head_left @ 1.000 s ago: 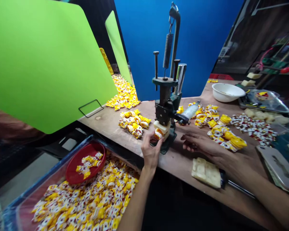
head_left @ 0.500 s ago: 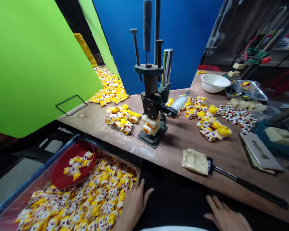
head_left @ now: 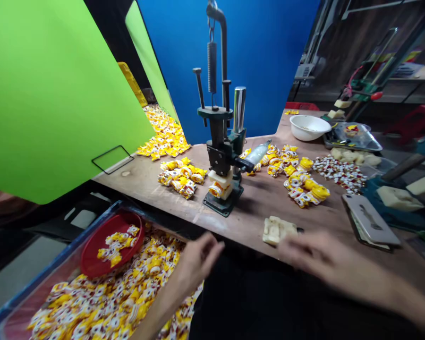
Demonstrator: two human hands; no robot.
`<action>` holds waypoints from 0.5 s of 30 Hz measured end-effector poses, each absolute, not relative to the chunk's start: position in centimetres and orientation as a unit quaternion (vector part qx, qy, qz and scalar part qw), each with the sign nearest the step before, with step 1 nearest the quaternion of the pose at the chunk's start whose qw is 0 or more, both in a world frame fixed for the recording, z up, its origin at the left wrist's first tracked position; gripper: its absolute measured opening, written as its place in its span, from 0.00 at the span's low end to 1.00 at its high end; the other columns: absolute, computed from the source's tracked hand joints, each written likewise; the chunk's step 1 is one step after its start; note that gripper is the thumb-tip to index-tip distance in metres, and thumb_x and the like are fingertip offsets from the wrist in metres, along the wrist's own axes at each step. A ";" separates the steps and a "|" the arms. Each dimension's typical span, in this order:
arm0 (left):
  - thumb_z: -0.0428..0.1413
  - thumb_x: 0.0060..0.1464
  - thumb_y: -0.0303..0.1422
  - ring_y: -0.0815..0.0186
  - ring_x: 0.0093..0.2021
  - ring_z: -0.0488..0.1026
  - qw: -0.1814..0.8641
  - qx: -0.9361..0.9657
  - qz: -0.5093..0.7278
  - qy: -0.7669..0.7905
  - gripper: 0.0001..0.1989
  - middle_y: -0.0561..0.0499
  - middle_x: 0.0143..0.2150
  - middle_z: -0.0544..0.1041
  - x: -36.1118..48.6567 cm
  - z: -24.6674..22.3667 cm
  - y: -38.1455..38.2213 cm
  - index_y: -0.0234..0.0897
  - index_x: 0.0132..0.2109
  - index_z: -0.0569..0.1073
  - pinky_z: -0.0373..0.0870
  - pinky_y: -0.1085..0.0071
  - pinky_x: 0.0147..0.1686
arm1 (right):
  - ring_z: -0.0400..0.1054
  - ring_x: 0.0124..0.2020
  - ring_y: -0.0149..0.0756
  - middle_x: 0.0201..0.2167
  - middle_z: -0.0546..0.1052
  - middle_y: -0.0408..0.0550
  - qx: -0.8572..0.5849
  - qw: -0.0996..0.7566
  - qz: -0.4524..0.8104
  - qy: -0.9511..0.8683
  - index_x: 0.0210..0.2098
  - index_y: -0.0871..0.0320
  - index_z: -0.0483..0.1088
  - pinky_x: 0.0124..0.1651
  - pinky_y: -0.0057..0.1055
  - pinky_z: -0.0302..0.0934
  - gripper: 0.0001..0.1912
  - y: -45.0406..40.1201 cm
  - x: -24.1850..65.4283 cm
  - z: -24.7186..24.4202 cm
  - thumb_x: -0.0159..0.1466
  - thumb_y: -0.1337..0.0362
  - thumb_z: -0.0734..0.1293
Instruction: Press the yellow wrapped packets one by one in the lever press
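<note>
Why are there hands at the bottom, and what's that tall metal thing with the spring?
Nobody's a robot here! A camera on a person's head looks forward and down, so you see their own hands. The left hand looks empty; the right hand is blurry, near a cream pad, so I can't tell if it's holding anything.

The tall thing is a metal stand with cream blocks and a yellow-and-white piece at its foot. Also on the table are similar pieces and a white bowl.
</note>
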State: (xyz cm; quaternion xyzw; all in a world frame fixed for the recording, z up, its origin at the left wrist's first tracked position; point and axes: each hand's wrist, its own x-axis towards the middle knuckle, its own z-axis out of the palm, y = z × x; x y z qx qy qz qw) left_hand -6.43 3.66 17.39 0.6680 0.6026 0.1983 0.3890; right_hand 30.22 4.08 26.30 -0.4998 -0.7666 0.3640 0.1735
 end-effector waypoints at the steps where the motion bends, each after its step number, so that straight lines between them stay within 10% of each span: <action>1: 0.58 0.68 0.53 0.61 0.34 0.79 0.336 0.625 0.320 0.627 0.18 0.51 0.35 0.79 -6.1 17.6 6.2 0.43 0.46 0.75 0.75 0.67 0.35 | 0.75 0.37 0.40 0.35 0.82 0.47 -0.537 0.233 0.363 -0.725 0.43 0.51 0.80 0.43 0.30 0.70 0.21 7.8 29.8 27.1 0.76 0.43 0.65; 6: 0.71 0.58 0.47 0.52 0.62 0.78 0.172 0.555 0.593 0.558 0.37 0.38 0.62 0.77 -2.5 16.0 15.3 0.40 0.67 0.68 0.79 0.55 0.60 | 0.77 0.39 0.36 0.40 0.83 0.50 -0.542 0.465 0.526 -0.463 0.46 0.54 0.77 0.41 0.26 0.71 0.16 22.3 26.9 28.3 0.76 0.48 0.68; 15: 0.64 0.67 0.43 0.54 0.61 0.82 0.276 0.554 0.609 0.496 0.24 0.43 0.63 0.80 -1.5 14.6 16.0 0.43 0.65 0.73 0.82 0.55 0.62 | 0.77 0.41 0.40 0.36 0.80 0.49 -0.378 0.538 0.685 -0.314 0.39 0.54 0.70 0.47 0.36 0.77 0.20 30.0 25.0 27.7 0.79 0.46 0.62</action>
